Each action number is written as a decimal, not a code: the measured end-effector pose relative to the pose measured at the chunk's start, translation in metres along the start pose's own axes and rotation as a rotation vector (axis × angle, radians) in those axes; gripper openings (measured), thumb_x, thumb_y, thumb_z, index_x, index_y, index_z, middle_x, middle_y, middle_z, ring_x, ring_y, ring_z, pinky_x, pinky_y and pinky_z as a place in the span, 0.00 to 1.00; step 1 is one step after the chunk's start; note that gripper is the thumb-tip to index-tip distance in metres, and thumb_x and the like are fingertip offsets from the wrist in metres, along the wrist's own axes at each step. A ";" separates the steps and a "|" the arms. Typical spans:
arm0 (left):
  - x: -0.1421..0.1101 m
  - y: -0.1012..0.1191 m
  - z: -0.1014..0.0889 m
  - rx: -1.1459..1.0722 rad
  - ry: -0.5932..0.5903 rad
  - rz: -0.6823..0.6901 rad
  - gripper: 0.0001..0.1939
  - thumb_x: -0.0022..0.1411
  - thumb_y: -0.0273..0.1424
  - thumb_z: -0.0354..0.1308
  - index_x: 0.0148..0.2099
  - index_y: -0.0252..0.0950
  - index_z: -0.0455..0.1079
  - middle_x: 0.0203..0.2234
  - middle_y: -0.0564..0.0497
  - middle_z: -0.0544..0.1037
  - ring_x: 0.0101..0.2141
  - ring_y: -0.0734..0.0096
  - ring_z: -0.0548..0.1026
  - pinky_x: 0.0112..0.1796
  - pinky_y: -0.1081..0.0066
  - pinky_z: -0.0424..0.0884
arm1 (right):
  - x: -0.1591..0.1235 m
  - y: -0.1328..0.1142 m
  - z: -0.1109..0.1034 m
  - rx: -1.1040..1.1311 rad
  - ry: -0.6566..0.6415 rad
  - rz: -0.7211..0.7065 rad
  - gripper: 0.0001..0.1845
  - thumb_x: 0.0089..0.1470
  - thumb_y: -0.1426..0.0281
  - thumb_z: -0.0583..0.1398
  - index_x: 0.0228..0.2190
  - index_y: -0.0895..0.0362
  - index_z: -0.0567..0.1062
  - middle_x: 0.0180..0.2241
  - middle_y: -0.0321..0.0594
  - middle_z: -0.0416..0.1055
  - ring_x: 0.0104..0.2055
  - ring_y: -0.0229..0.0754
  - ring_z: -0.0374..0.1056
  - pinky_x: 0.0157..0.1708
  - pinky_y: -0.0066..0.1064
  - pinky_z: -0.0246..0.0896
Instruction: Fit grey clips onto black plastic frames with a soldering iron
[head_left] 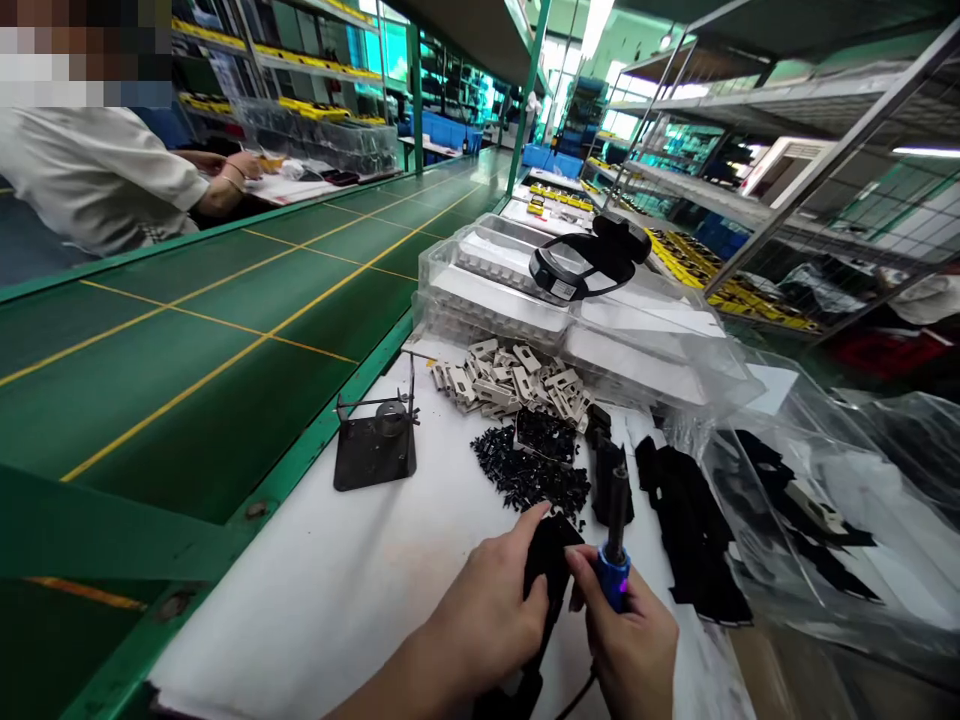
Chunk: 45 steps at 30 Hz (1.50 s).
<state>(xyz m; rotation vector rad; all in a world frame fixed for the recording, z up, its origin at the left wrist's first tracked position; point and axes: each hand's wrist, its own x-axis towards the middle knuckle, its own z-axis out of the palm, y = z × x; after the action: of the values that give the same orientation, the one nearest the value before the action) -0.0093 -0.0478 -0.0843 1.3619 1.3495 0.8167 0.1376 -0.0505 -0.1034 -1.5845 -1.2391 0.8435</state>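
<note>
My left hand (491, 595) is closed around a long black plastic part (551, 555) at the lower middle of the view. Close beside it, my right hand (634, 640) grips a soldering iron (615, 570) by its blue handle, the metal barrel pointing up. Its dark cord runs down beneath the hand. The fingertips of the right hand also reach the edge of the black part. Just beyond both hands lies a heap of small black pieces (517, 475), with a pile of beige plastic parts (510, 380) behind it.
A dark metal stand (375, 445) sits left on the white tabletop (322, 580). Clear plastic trays (510, 290) carry a black head strap (574, 270). More black parts (690, 530) lie right. A green conveyor belt (285, 290) runs left; a co-worker (112, 180) sits across it.
</note>
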 end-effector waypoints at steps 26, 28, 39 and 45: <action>-0.002 0.040 -0.004 0.579 -0.048 0.081 0.12 0.69 0.36 0.43 0.38 0.41 0.65 0.25 0.46 0.79 0.25 0.54 0.77 0.24 0.66 0.52 | -0.003 0.004 0.007 -0.049 0.256 -0.439 0.06 0.56 0.67 0.64 0.29 0.56 0.77 0.28 0.39 0.73 0.30 0.40 0.69 0.31 0.31 0.64; -0.003 0.043 -0.006 0.607 -0.074 0.076 0.11 0.69 0.33 0.42 0.38 0.40 0.64 0.25 0.47 0.79 0.26 0.53 0.77 0.25 0.66 0.55 | -0.002 0.007 0.006 -0.073 0.257 -0.492 0.05 0.56 0.68 0.64 0.30 0.56 0.77 0.29 0.38 0.73 0.29 0.39 0.68 0.30 0.29 0.64; -0.008 0.050 -0.007 0.628 -0.092 0.085 0.10 0.68 0.33 0.42 0.36 0.41 0.62 0.24 0.49 0.78 0.25 0.53 0.76 0.24 0.66 0.55 | -0.004 -0.001 0.008 -0.081 0.317 -0.678 0.05 0.56 0.77 0.63 0.32 0.56 0.76 0.29 0.37 0.71 0.30 0.37 0.68 0.30 0.28 0.63; -0.010 0.052 -0.005 0.603 -0.076 0.051 0.10 0.68 0.33 0.43 0.35 0.41 0.62 0.24 0.49 0.78 0.25 0.53 0.76 0.25 0.66 0.53 | -0.005 -0.003 0.006 -0.128 0.340 -0.721 0.04 0.57 0.77 0.63 0.32 0.57 0.76 0.29 0.38 0.72 0.30 0.38 0.69 0.28 0.30 0.65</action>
<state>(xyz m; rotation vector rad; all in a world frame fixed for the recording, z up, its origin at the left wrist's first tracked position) -0.0001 -0.0493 -0.0317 1.8729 1.5742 0.3882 0.1298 -0.0538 -0.1024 -1.1679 -1.4775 0.0356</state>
